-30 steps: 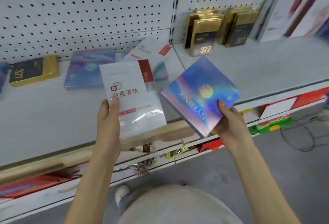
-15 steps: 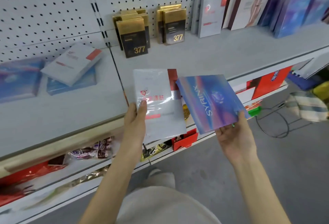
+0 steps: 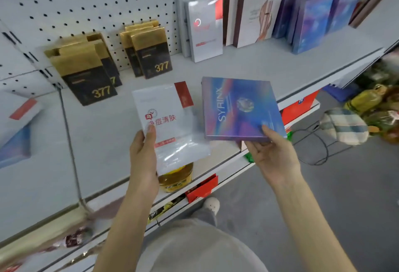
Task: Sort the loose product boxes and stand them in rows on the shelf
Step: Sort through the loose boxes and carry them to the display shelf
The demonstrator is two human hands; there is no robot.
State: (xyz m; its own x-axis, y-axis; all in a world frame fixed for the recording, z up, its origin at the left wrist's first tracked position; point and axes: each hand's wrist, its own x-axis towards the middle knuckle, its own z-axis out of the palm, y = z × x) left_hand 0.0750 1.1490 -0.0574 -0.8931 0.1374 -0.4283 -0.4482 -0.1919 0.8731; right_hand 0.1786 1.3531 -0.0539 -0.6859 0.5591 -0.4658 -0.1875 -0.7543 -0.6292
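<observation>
Left hand is raised over the front edge of the shelf, thumb on the face of the white box, fingers behind it: gripped. The box's long axis runs toward the shelf's back, red corner farthest. Right hand, palm up, grips the blue SYRINX box at its near edge, thumb on top. That box is over the shelf's front edge, face up, lettering running toward the back.
</observation>
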